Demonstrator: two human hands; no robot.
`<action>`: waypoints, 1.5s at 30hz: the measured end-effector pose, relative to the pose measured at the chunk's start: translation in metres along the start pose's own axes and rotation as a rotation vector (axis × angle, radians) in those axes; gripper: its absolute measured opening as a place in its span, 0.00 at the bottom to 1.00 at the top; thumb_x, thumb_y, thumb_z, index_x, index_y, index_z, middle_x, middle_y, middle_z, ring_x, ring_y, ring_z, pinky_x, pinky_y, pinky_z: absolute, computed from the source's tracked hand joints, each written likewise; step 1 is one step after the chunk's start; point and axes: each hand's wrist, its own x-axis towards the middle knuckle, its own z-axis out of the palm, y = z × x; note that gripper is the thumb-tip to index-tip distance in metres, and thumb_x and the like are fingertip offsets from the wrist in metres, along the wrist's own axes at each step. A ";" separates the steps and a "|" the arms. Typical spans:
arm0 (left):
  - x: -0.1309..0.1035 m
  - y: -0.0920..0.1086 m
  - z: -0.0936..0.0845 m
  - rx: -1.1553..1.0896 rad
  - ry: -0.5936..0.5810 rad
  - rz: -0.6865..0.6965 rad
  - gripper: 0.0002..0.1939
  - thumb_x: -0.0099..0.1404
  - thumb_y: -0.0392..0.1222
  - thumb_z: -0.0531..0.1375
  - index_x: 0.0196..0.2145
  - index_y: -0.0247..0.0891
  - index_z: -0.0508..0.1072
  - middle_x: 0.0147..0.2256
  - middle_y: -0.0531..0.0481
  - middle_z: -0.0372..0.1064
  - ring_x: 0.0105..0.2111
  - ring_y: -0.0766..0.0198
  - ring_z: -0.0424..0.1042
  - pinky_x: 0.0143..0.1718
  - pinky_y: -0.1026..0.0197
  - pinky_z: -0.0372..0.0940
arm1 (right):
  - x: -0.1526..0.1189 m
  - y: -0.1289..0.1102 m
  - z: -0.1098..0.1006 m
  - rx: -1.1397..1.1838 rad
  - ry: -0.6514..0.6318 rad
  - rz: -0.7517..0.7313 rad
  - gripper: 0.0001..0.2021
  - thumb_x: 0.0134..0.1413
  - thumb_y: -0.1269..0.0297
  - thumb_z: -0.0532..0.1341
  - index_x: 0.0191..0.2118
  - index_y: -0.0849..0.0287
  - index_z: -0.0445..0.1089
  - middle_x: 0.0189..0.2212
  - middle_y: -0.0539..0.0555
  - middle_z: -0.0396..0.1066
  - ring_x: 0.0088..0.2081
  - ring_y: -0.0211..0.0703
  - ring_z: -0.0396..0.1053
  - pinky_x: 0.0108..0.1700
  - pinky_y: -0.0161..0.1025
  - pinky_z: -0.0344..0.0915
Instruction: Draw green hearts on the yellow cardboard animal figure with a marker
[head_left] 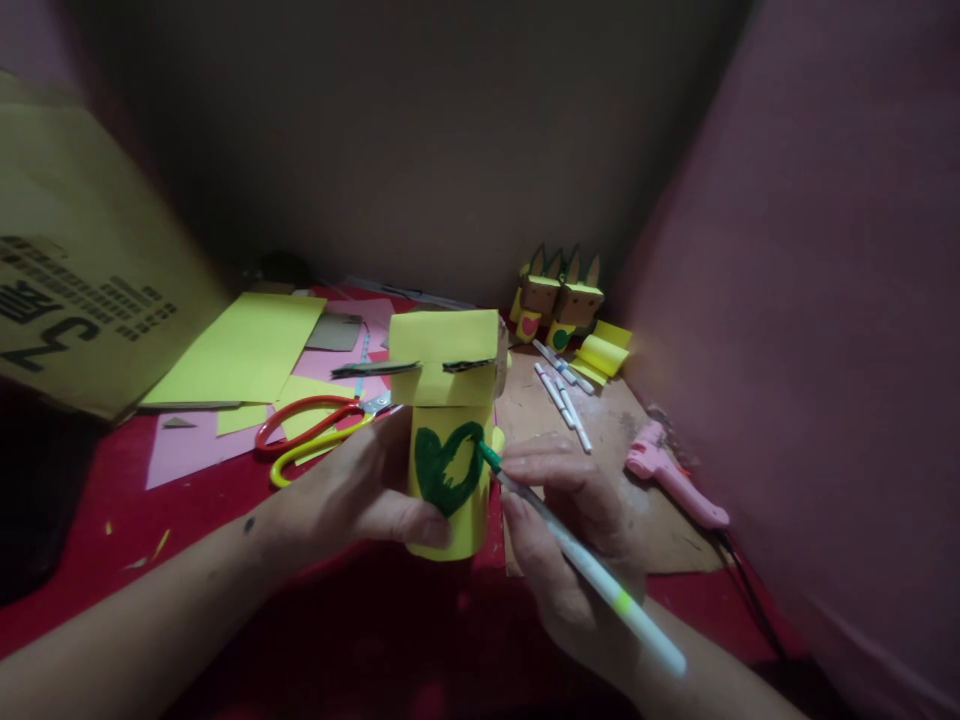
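Note:
A yellow paper figure (442, 385) with a tube body and a box-like head stands upright in front of me. My left hand (382, 500) is closed around the lower body, thumb across its front. On the body is a green heart (439, 475), dark on the left and along the edges, with a bare yellow patch at its right middle. My right hand (574, 520) pinches a white marker (600, 575) whose green tip touches the heart's upper right edge. Two thin cardboard strips (375, 369) jut out from the head.
Red-and-yellow-handled scissors (307, 435) and yellow paper sheets (240, 345) lie left. On a cardboard sheet (630, 530) at right are several white markers (555, 395) and a pink glue gun (679, 475). Finished-looking cardboard figures (559, 300) stand behind, beside curled yellow paper (602, 353).

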 end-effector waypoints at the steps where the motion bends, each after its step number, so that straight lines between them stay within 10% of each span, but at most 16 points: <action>1: 0.000 0.001 0.001 -0.004 -0.003 -0.001 0.27 0.48 0.33 0.79 0.45 0.45 0.81 0.36 0.53 0.77 0.35 0.61 0.74 0.33 0.67 0.70 | 0.000 0.000 0.000 0.006 0.007 0.012 0.16 0.64 0.79 0.62 0.51 0.52 0.73 0.41 0.51 0.73 0.45 0.40 0.74 0.44 0.36 0.73; 45: 0.000 0.005 0.002 0.081 0.005 -0.021 0.33 0.50 0.37 0.79 0.53 0.47 0.77 0.44 0.50 0.79 0.44 0.53 0.76 0.35 0.65 0.71 | -0.001 -0.001 0.003 -0.106 -0.013 -0.054 0.16 0.62 0.77 0.63 0.51 0.51 0.73 0.39 0.53 0.75 0.42 0.45 0.76 0.44 0.44 0.76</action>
